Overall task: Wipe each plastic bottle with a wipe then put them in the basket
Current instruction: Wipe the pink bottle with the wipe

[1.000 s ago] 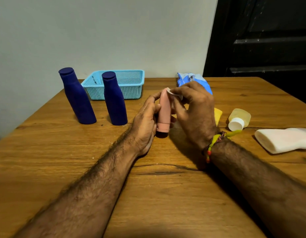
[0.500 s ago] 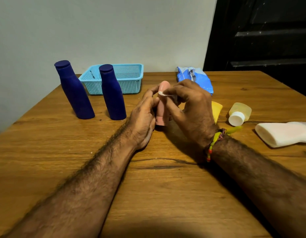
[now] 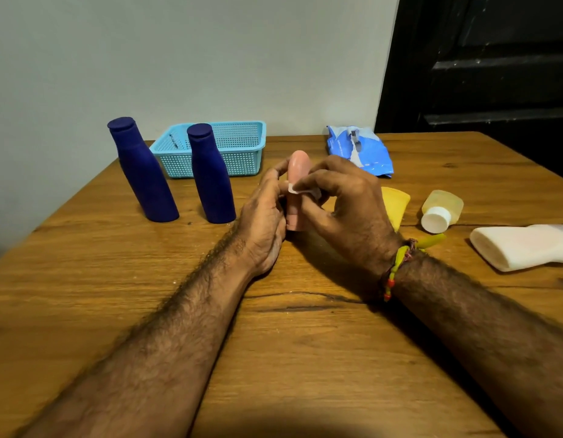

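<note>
The left hand (image 3: 264, 216) is gripping the pink bottle (image 3: 297, 172) upright, steadying it, while the right hand (image 3: 343, 203) beside it is pinching a wipe (image 3: 300, 190) against its side to clean it.

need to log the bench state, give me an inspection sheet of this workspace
surface: wooden table, dark crack near the front
job's things: pink bottle upright; small white wipe against it; two blue bottles upright; basket behind them; white bottle and clear bottle lying down; yellow bottle partly hidden
clutter: blue wipes pack
hands: left hand holds pink bottle; right hand pinches wipe
cables: nothing seen
surroundings: pale wall, dark door
</note>
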